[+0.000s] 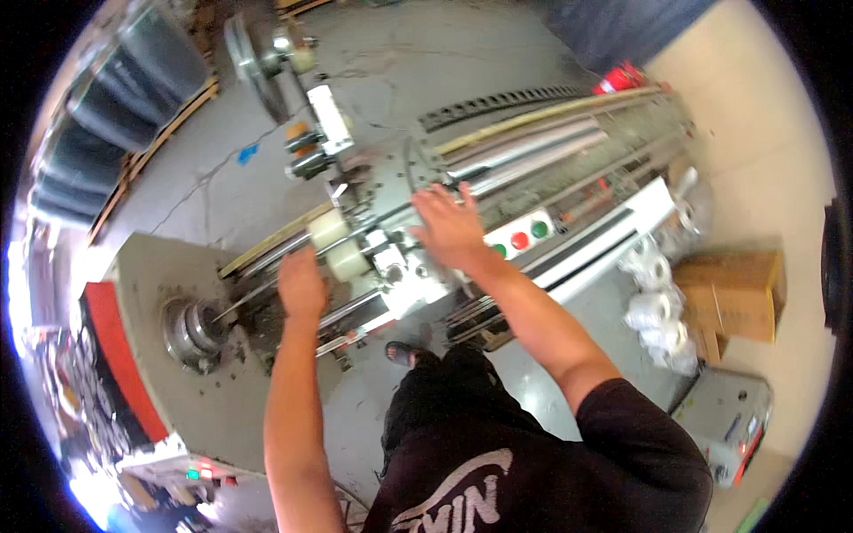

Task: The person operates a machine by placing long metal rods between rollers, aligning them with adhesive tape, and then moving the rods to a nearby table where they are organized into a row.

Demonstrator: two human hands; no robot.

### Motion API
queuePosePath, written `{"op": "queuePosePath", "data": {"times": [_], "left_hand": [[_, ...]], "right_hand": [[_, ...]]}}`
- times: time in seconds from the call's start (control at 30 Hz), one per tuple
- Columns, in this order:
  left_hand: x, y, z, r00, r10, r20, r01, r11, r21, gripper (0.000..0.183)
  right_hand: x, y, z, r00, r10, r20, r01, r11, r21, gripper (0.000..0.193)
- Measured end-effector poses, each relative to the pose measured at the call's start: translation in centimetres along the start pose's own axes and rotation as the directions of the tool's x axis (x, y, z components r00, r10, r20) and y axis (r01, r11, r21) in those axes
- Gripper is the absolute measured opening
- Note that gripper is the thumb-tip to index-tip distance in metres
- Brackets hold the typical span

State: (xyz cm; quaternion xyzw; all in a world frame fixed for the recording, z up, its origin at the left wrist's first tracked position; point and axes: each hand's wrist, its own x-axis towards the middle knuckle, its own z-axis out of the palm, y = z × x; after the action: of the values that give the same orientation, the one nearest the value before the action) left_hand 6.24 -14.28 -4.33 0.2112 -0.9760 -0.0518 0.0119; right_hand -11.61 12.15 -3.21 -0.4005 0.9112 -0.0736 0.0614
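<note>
A long thin metal rod [244, 302] runs from the round chuck [197, 330] of a lathe-like machine toward the upper right. My left hand [303, 284] is closed over the rod between the chuck and two cream rollers [345, 260]; its fingertips are blurred. On the far side of the rollers, my right hand [447, 228] lies palm down over the rod's line at the carriage, fingers stretched and slightly apart. Beside its wrist is a white panel [531, 233] with green and red buttons. A shiny metal block [404, 274] sits between my hands.
The machine's grey headstock [147, 266] stands at left. A wheel on an arm [256, 67] rises behind the carriage. Dark wrapped rolls [133, 80] stand on pallets at far left. At right are white rolls [656, 311], a cardboard box [733, 293] and a grey metal case [724, 417].
</note>
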Motion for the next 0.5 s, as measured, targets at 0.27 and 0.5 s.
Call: {"op": "queuePosePath", "data": {"times": [0.27,0.5], "left_hand": [[-1.3,-5.9,0.9,0.997,0.060,-0.042,-0.061,0.997,-0.041,0.073],[-3.6,-15.3,1.2,0.992,0.075,-0.097,-0.074,0.997,0.012,0.072]], "right_hand": [[-0.1,-4.6,3.2,0.950,-0.003,-0.312,0.058,0.984,0.169,0.061],[0.7,-6.1,3.3,0.963,0.026,-0.267,-0.011,0.998,0.057,0.063]]}}
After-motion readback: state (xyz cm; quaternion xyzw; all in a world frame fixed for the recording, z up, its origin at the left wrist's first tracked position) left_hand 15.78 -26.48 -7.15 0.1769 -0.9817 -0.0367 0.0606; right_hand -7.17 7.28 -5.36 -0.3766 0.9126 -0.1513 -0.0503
